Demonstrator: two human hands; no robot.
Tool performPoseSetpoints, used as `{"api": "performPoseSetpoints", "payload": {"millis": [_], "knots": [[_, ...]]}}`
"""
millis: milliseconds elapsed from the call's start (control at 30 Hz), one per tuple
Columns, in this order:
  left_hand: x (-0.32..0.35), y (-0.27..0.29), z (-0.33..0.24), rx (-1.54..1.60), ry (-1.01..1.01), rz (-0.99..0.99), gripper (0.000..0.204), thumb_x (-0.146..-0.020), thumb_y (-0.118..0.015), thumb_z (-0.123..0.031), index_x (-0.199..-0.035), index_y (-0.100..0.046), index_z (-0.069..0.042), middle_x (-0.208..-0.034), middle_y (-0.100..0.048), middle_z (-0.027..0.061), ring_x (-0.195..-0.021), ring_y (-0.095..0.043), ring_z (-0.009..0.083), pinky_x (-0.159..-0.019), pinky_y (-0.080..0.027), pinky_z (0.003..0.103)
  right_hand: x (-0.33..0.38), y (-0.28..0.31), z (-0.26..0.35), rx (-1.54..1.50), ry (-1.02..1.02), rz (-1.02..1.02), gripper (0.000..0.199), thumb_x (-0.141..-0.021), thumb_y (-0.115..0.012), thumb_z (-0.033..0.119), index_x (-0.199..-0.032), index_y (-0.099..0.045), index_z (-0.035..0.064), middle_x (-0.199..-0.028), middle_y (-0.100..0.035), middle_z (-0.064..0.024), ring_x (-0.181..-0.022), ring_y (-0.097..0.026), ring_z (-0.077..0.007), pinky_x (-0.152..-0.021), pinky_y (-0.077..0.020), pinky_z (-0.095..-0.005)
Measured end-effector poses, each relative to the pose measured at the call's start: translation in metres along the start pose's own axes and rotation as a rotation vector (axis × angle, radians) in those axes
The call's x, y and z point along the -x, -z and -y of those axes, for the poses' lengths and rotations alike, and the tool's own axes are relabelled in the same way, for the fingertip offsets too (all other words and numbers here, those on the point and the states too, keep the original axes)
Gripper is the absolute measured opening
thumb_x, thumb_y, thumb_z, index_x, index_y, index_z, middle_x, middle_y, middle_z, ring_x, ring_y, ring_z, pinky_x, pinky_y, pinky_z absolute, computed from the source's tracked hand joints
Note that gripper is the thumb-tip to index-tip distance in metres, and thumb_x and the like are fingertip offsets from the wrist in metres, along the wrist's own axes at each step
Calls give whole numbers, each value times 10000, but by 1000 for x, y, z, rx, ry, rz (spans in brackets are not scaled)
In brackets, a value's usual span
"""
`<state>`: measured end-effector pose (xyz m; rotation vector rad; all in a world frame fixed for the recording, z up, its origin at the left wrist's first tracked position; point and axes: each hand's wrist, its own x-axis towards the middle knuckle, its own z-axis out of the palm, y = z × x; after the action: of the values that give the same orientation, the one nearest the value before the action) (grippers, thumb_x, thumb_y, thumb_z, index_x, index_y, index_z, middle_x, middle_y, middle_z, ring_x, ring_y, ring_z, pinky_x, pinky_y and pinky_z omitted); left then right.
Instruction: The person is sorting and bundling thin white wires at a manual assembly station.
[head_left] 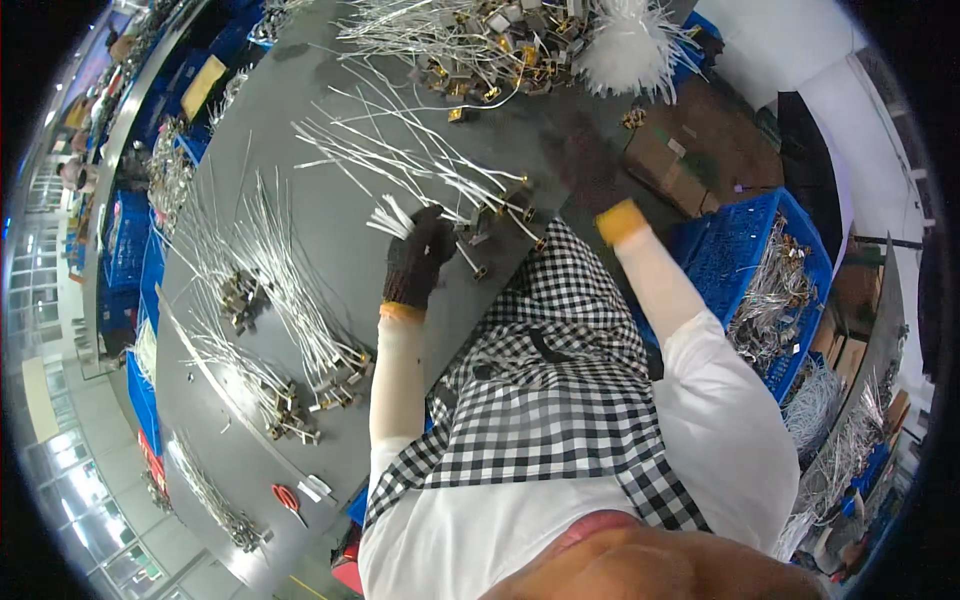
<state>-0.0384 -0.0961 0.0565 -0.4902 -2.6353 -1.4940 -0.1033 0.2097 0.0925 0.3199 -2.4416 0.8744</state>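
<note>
My left hand point(418, 258), in a dark glove with a yellow cuff, is closed around a bunch of short white tubes point(392, 216) whose ends stick out past the fingers. Beside it on the grey table point(300, 130) lies a loose spread of white wires point(400, 150) with small metal and brass-coloured end pieces, some near my knuckles. My right hand point(585, 165), also dark-gloved, is reached out beyond the table's near edge, right of those wires. Motion smears it, so its fingers and anything in them cannot be made out.
At the far side lie a big heap of wired metal parts point(520, 50) and a bundle of white tubes point(630, 50). More wire bundles point(290, 290) lie to the left, with red-handled scissors point(287, 498) nearer. A cardboard box point(670, 160) and a full blue crate point(745, 255) stand right.
</note>
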Motion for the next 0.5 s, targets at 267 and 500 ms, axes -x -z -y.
{"api": "performPoseSetpoints", "payload": {"millis": [267,500], "knots": [[-22,-7,-40,715,403,158,257,-933,-617,-94,-1185,-614,-44,-909,-634,38,-816,-627,140,-725,-528,297,-150,-9,-55,324,68,141,387,-886,-594,288,-1229,-596,109,-1203,-605,-186,-1158,-552,-360,-963,-458,-443],[-30,-2,-64,4,108,132,465,-851,-719,-171,-1280,-550,-105,-1038,-694,102,-937,-686,256,-791,-537,338,-148,20,-11,302,148,375,407,-906,-568,216,-1304,-555,134,-1308,-563,-171,-1176,-558,-340,-997,-457,-423]]}}
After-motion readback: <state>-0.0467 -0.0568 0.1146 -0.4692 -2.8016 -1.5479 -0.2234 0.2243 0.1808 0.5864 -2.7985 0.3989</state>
